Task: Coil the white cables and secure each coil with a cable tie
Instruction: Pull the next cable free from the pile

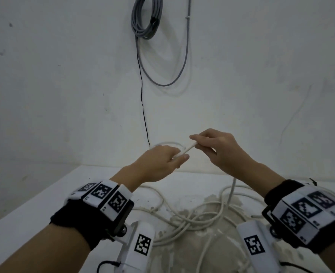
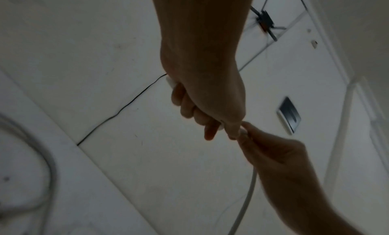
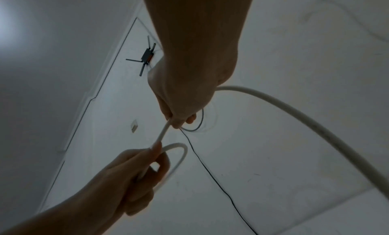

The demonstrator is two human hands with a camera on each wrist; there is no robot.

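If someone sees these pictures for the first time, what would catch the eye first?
First, the two hands raised mid-frame: the left hand grips a small loop of white cable, and the right hand pinches the same cable beside it. Next, the tangle of loose white cables on the table below, and the grey cable coil hanging on the wall.

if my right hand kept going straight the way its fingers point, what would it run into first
Probably the left hand. The right hand points leftward along the taut white cable it pinches, and the left hand grips that cable's loop just beyond. Depth is unclear.
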